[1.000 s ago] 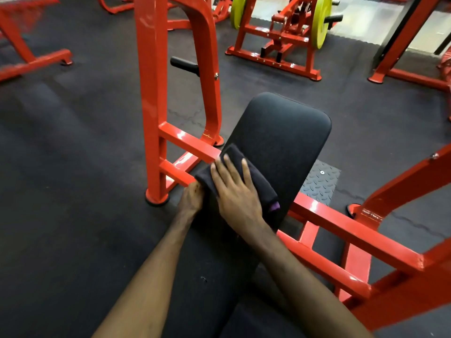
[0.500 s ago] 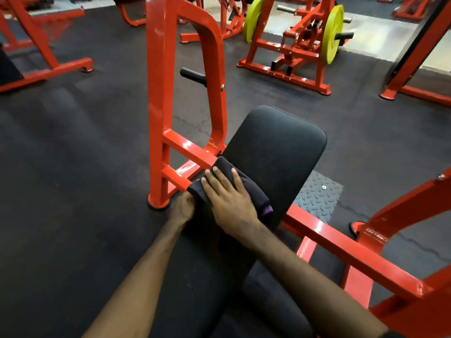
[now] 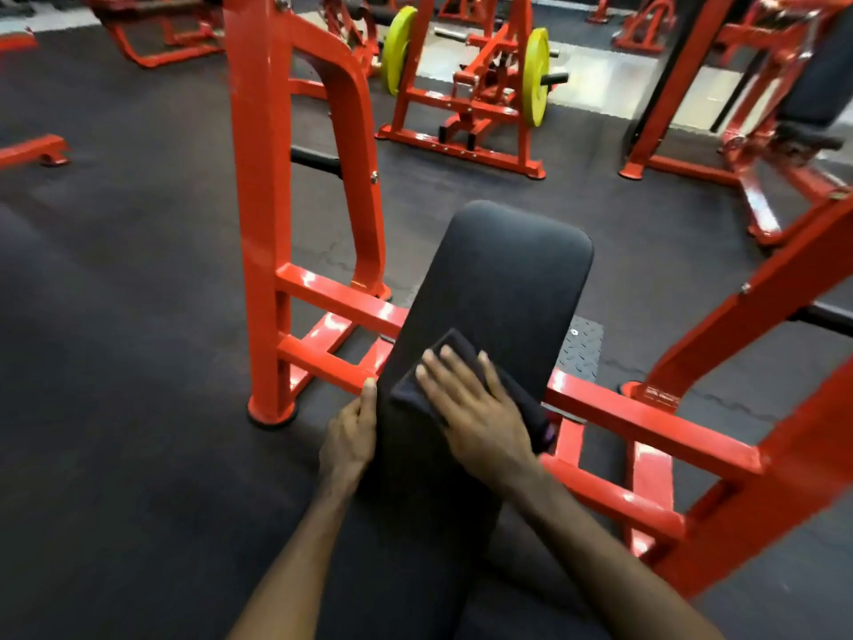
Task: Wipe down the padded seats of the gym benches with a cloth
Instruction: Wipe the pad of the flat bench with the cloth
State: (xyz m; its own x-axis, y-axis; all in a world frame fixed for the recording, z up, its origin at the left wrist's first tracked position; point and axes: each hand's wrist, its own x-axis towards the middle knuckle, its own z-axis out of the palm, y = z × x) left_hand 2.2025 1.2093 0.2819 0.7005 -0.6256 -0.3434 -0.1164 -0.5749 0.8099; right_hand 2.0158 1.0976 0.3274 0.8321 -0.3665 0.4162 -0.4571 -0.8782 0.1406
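Head view: the wiping step is judged to be in hand on one bench, whose padded seat (image 3: 503, 288) is taken as the landmark for every place below. A dark folded cloth (image 3: 427, 390) is laid flat on the near-middle of the seat, towards its left edge. The right hand (image 3: 480, 418) is spread on top of the cloth, its fingers straight and slightly apart, pressed down flat and not curled round the fabric. The left hand (image 3: 351, 436) is set against the seat's left edge, with the thumb laid along the side of the pad; its other fingers are hidden below the edge, so a full grip cannot be confirmed. The far half of the seat is seen bare of the cloth and is judged still to be wiped. A push of the cloth away along the pad, under steady flat pressure, is called for next. Red frame bars (image 3: 341, 307) are seen just left of the seat.
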